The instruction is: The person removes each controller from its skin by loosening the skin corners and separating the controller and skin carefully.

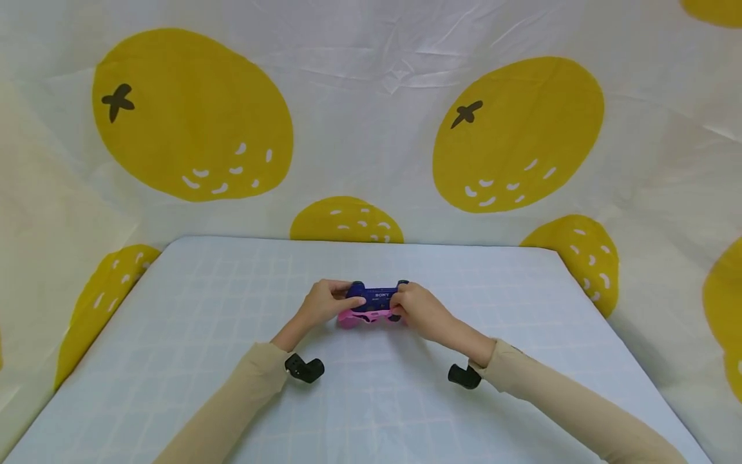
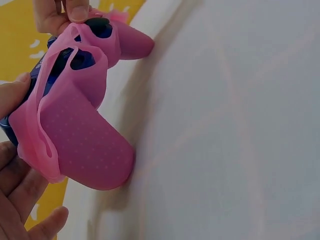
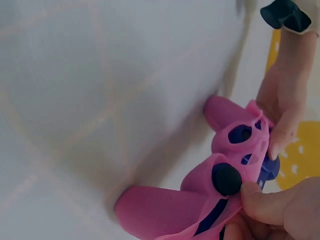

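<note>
Dark blue game controller [image 1: 377, 298] in a half-fitted pink silicone sleeve [image 1: 364, 316], centre frame on pale grid-patterned table [image 1: 232, 309]; long axis left-right, grips toward the wearer. Left hand [image 1: 327, 300] and right hand [image 1: 418, 310] each grip an end. Lemon-print cloth [image 1: 191, 116] behind.

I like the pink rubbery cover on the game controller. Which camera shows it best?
The left wrist view: the pink cover fills the picture, dots and cut-out holes clear, half on the blue controller. The right wrist view shows the cover's grips and a thumbstick, slightly blurred. The head view shows only a small pink strip between both hands.
</note>
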